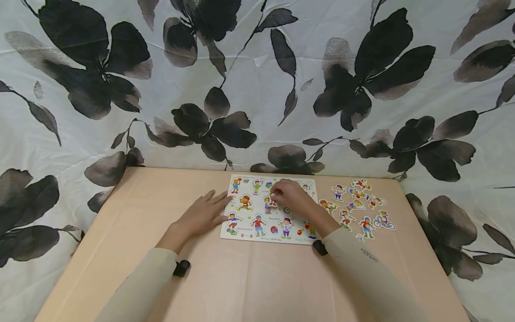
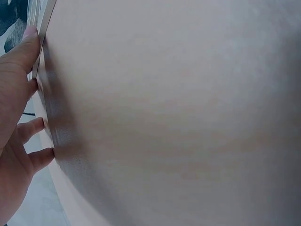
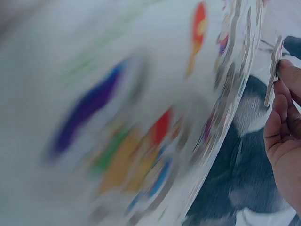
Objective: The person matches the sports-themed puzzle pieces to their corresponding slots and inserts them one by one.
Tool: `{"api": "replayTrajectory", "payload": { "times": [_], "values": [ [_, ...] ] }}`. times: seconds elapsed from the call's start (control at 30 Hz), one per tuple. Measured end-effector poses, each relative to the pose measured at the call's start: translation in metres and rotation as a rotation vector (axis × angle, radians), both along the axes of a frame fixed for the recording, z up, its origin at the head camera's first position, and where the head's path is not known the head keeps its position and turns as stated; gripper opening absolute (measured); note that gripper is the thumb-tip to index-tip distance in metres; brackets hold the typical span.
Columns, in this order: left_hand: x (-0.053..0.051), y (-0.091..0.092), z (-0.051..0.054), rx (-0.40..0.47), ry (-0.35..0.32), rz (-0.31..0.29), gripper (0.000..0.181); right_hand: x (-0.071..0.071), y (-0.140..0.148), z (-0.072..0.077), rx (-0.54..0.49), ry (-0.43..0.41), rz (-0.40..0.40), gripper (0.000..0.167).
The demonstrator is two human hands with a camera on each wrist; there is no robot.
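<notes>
A white puzzle board point(image 1: 246, 219) printed with small cartoon children lies at the far side of the table. My left hand point(image 1: 203, 212) rests at its left edge with the fingers spread. In the left wrist view, the left hand's thumb and fingers point(image 2: 30, 52) touch the board's edge. Over the upper middle of the board is my right hand point(image 1: 293, 196). The right wrist view shows it pinching a thin puzzle piece point(image 3: 273, 70), seen edge-on and raised off the board. The picture on that piece cannot be made out.
Several loose cartoon puzzle pieces point(image 1: 356, 205) are scattered right of the board, close to my right forearm. The tan table point(image 1: 257, 281) ends just behind the board, where a floral cloth point(image 1: 277, 112) hangs. Black wrist cameras point(image 1: 182, 268) sit at both cuffs.
</notes>
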State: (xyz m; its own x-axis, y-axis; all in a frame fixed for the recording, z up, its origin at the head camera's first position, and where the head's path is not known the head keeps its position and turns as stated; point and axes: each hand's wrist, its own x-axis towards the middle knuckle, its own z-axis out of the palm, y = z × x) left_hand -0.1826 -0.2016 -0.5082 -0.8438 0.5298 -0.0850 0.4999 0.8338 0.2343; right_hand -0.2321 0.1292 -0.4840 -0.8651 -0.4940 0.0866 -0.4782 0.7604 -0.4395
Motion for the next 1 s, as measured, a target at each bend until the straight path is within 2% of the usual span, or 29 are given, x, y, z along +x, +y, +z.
{"api": "replayTrajectory", "payload": {
  "times": [0.33,0.57,0.73,1.0],
  "values": [
    [-0.003,0.0,0.007,0.009,-0.008,-0.006,0.069,-0.027,-0.047,-0.004,0.019,-0.026,0.004,0.012],
    [-0.004,-0.003,0.007,-0.003,0.013,-0.014,0.068,-0.045,-0.079,-0.003,0.017,-0.045,-0.032,0.011],
    [-0.005,-0.005,0.007,-0.007,0.032,-0.008,0.068,-0.06,-0.104,-0.004,0.043,-0.045,-0.019,0.011],
    [-0.008,-0.004,0.001,-0.006,0.029,-0.026,0.069,-0.067,-0.126,-0.015,0.12,-0.055,-0.004,0.009]
  ]
}}
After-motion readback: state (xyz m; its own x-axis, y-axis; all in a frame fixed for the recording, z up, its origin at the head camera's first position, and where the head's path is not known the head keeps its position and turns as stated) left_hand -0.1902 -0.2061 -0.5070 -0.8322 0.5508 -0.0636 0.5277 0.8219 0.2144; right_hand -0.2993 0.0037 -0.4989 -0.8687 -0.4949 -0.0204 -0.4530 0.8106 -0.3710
